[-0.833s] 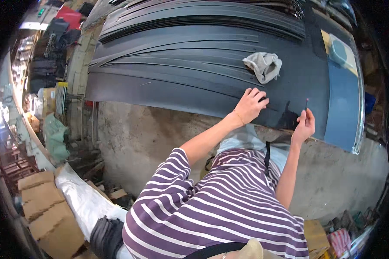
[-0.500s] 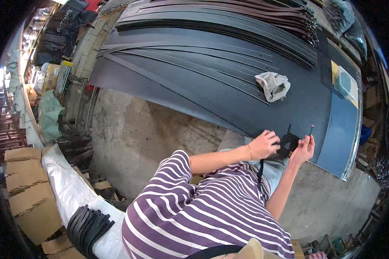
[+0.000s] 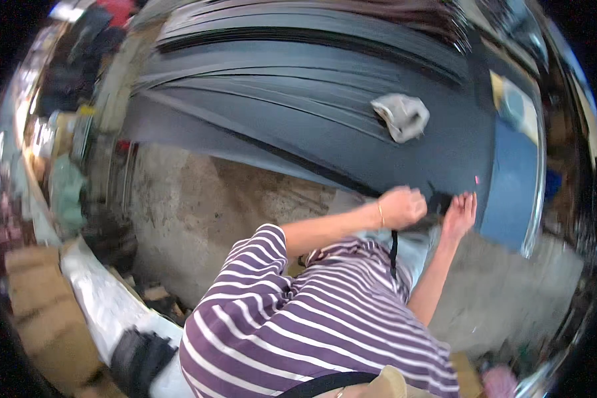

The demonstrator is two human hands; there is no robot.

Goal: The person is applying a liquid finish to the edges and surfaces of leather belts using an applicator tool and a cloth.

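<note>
Curled fingers make a loose fist of my left hand point(image 3: 403, 207) at the near edge of the dark table. Beside it ends a long black strap point(image 3: 298, 161) running in from the left; I cannot make out whether the fingers grip it. To the right, my right hand point(image 3: 460, 215) is raised with its fingers pinched. Just above the fingertips shows the pink tip point(image 3: 476, 180) of a thin dark stick, whose shaft is blurred. A dark, shapeless thing point(image 3: 439, 199) lies between the hands, partly hidden.
Several long black straps point(image 3: 245, 74) lie across the table, with brown ones behind. A crumpled whitish cloth point(image 3: 404, 118) rests on it. Farther right are a blue sheet point(image 3: 511, 192) and a pale container point(image 3: 513, 106). Cardboard point(image 3: 43, 298) and bundled black strips point(image 3: 139, 358) stand at lower left.
The whole view has shifted and blurred, so the table's things sit farther left and higher. My left hand's fingers have curled tighter. My right hand stays raised, with the stick's pink tip above it.
</note>
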